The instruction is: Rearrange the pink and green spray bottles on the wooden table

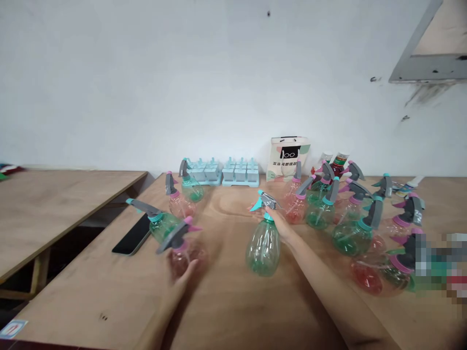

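My left hand (181, 272) is wrapped round the body of a pink spray bottle (191, 253), whose grey and pink trigger head tilts to the left. Just behind it a green spray bottle (162, 226) leans with its nozzle to the left. My right hand (275, 216) grips the neck and trigger head of another green spray bottle (263, 250), which hangs in front of me near the middle of the table; its fingers are partly hidden behind the head. Farther back on the left are a pink spray bottle (180, 206) and a green one (192, 188).
Several pink and green spray bottles (321, 214) crowd the right side of the table. A black phone (132, 236) lies at the left edge. Along the wall stand light-blue popsicle moulds (241, 175) and a paper bag (286, 163). A gap separates a second table (65, 204).
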`<state>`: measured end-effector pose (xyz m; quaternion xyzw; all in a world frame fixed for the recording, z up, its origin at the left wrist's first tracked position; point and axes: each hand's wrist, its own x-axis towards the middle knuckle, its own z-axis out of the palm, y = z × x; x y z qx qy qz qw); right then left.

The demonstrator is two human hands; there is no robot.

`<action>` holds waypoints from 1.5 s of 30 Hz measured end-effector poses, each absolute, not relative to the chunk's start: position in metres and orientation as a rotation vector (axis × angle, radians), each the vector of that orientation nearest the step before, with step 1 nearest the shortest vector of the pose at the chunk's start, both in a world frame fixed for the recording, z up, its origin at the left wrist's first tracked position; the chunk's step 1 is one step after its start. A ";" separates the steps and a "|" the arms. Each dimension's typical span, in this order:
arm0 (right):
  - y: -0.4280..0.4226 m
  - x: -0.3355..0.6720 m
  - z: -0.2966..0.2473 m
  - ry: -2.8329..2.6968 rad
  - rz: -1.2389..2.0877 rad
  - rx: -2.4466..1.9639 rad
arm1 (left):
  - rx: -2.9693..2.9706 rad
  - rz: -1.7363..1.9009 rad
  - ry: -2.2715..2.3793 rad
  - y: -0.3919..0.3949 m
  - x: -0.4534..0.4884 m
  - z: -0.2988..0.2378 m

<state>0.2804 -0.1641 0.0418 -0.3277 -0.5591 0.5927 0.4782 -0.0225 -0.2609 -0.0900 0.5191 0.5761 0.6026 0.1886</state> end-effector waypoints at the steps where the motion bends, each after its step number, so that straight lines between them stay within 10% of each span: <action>1: -0.165 0.281 0.044 -1.361 1.481 -0.779 | 1.459 1.671 1.568 -0.259 -0.008 -0.086; 45: -0.166 0.271 0.035 -1.235 1.329 -0.835 | 1.655 1.397 1.297 -0.173 0.047 -0.040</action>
